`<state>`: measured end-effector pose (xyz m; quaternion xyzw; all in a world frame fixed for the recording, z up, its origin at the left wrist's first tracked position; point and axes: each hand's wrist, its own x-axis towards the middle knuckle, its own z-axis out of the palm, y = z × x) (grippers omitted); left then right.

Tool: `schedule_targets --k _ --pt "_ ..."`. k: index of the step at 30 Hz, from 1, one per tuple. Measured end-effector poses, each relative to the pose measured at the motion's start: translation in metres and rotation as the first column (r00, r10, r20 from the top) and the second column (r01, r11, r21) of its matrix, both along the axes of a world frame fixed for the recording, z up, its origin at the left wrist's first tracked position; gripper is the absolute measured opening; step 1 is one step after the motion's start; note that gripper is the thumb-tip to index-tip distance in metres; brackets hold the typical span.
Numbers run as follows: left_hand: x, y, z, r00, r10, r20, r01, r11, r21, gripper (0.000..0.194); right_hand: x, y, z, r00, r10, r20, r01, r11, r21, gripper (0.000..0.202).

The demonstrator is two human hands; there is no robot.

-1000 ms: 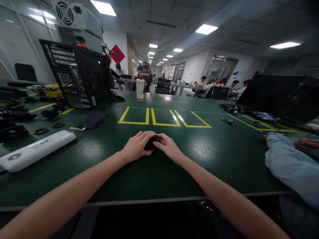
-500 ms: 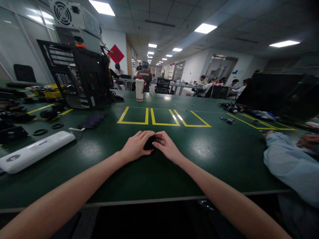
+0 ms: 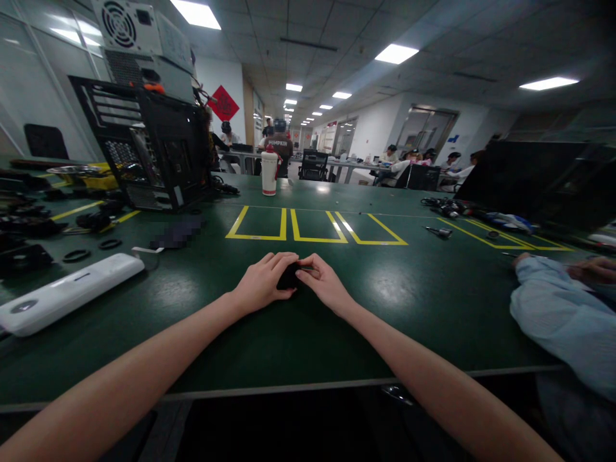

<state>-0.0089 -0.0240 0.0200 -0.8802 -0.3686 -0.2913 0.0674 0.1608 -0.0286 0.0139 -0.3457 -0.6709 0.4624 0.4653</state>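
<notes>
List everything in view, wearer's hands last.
Dark object: one, black, between hands
Table: one, green, beneath
Tape outlines: several, yellow, tabletop
Cup: one, white and red, beyond hands
Device: one, white, left
Rings: two, black, left
Computer case: one, black, left
Boxes: two, grey, stacked on the case
Large panel: one, black, right
Loose parts: several, mostly dark, both sides
Diamond sign: one, red, back wall
Co-worker's sleeve: one, light blue, right
People: several, varied, background
Ceiling lights: several, white, overhead
Forearms: two, bare, foreground
Left hand: one, bare, around the dark object
Right hand: one, bare, at its right side
</notes>
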Motion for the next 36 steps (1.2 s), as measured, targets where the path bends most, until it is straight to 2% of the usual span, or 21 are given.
schedule_targets --k 6,9,14,20,26,32,36 --pt "-0.0006 -0.0007 0.0008 1.000 -0.010 0.001 0.010 1.000 0.000 0.057 0.0003 0.0019 0.0034 0.997 -0.035 0.061 0.038 0.999 -0.036 0.030" --pt "-0.0011 -0.0011 0.0012 1.000 -0.011 -0.009 0.011 1.000 -0.002 0.056 0.0012 0.0028 0.0029 0.997 -0.003 0.076 0.008 0.998 -0.066 0.029" --pt "-0.0010 -0.0009 0.0007 1.000 -0.005 -0.008 0.005 1.000 -0.015 0.057 0.0020 0.0011 -0.0004 0.998 0.065 0.006 -0.065 0.997 -0.031 0.031" --pt "-0.0006 0.0002 -0.0002 1.000 -0.010 -0.003 0.009 1.000 -0.017 0.057 0.0010 0.0003 -0.0018 0.999 -0.020 0.040 0.019 1.000 0.024 0.020" --pt "-0.0004 0.0001 0.0008 1.000 -0.010 -0.003 0.010 1.000 -0.011 0.056 0.0022 0.0034 0.0001 0.992 -0.044 0.117 0.045 0.999 -0.005 0.032" --pt "-0.0014 0.0008 0.0002 1.000 -0.017 -0.004 0.017 1.000 -0.020 0.056 0.0024 0.0000 0.0022 0.998 0.051 0.048 -0.050 0.999 -0.020 0.031" --pt "-0.0015 0.0016 -0.0009 1.000 -0.016 0.006 0.016 1.000 -0.024 0.057 0.0013 -0.0008 -0.0004 0.999 0.014 0.045 -0.015 1.000 0.022 0.018"
